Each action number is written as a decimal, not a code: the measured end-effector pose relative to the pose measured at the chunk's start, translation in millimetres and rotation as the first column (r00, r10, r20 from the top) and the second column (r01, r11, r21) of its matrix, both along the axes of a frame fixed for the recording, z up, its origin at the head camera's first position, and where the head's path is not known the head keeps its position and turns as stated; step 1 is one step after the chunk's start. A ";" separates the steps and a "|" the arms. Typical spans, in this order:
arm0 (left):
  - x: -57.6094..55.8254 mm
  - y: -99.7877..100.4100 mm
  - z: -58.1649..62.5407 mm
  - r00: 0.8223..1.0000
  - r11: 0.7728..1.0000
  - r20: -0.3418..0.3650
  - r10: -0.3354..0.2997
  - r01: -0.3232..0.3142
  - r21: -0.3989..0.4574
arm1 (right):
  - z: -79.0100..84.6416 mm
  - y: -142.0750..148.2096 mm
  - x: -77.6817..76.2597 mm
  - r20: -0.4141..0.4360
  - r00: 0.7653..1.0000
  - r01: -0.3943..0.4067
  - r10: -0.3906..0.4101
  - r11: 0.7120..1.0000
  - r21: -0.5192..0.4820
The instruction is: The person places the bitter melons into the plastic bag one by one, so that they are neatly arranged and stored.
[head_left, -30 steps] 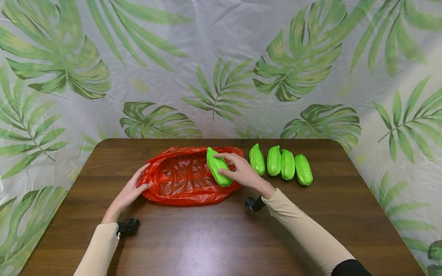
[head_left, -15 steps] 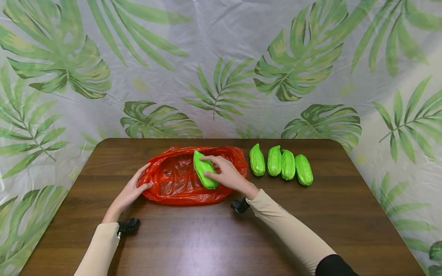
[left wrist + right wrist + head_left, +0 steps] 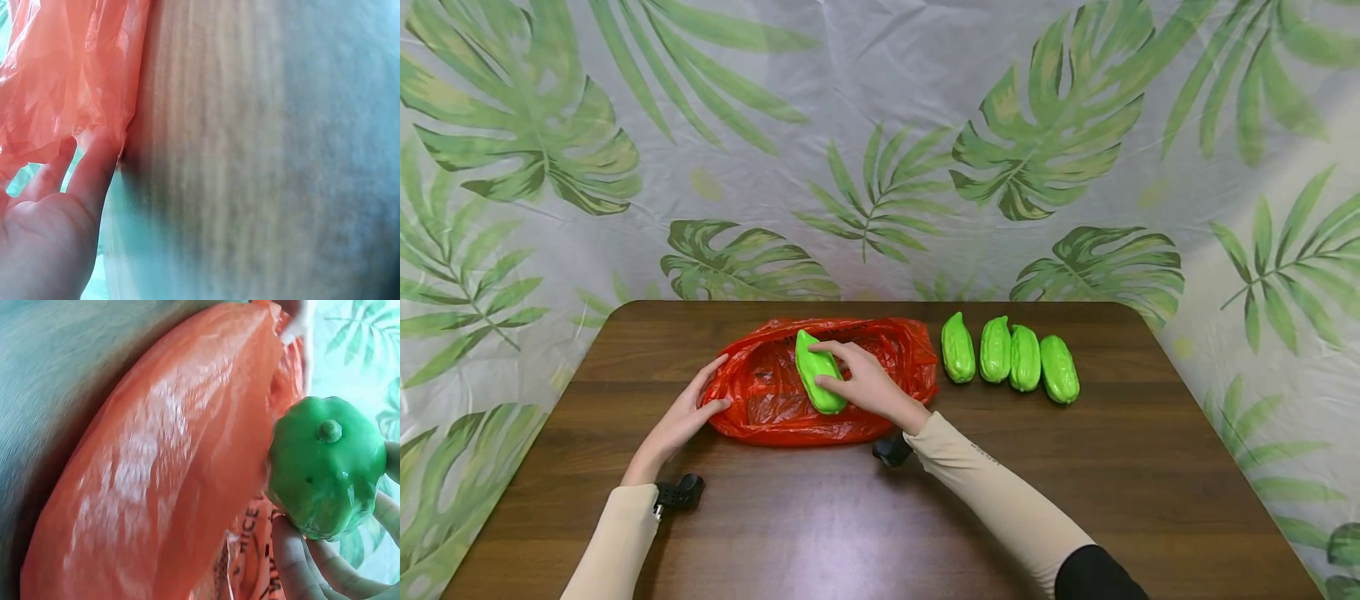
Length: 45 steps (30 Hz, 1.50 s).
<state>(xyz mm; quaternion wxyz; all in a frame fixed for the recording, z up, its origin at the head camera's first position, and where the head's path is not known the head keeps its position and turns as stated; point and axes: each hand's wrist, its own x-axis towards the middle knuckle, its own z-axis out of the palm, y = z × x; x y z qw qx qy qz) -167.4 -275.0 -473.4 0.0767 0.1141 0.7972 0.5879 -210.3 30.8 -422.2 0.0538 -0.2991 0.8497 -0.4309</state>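
A red plastic bag [image 3: 820,432] lies spread on the table with its mouth facing up. At the left end my left hand [image 3: 673,423] holds the rim, thumb toward the front and fingers behind; the left wrist view has the fingers [image 3: 87,178] up against the plastic. My right hand [image 3: 868,383] grips a shiny, ribbed green bitter gourd [image 3: 816,379], pointed end up and away, over the bag's opening. In the right wrist view the gourd's blunt end [image 3: 330,472] with its small stem nub faces the camera, fingers along one side.
Several similar green gourds [image 3: 996,350] stand in a row right of the bag, on the brown wooden table [image 3: 820,517]. A leaf-printed cloth [image 3: 880,150] hangs behind the table's back edge. Black cameras [image 3: 679,493] sit on both wrists.
My right hand has carried the gourd leftward, from the bag's right end to the middle of its opening. The left hand stays in place on the rim.
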 end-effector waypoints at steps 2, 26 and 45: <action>-0.1 0.2 0.3 1.000 1.000 0.001 0.000 0.000 -0.001 | -1.4 -5.5 0.1 -0.001 1.000 0.005 -0.005 1.000 0.012; 0.2 -1.0 0.1 1.000 1.000 0.006 0.008 -0.007 -0.025 | -13.0 -69.5 9.0 -0.008 0.997 0.078 -0.077 0.994 0.075; 0.4 0.2 -0.8 1.000 1.000 0.013 0.007 -0.006 -0.031 | -18.4 -72.1 13.9 0.096 0.995 0.000 -0.004 0.999 0.042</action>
